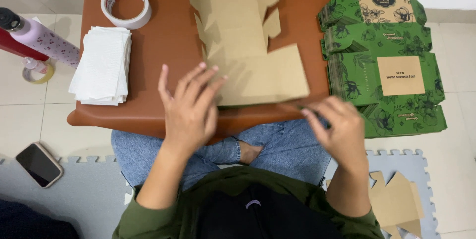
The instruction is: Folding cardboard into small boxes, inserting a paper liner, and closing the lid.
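From the head view, a flat brown cardboard box blank (248, 45), die-cut with flaps and creases and plain side up, lies on the brown tabletop (163, 40). The left hand (191, 107) rests spread on the blank's near left corner. The right hand (337, 122) pinches its near right edge. Right of the blank sits 1 stack of green floral box blanks (382, 55); left of it lie a tape roll (126, 6) and white tissues (101, 65).

Tape roll (126, 6) and napkin stack (101, 65) crowd table's (163, 45) left.
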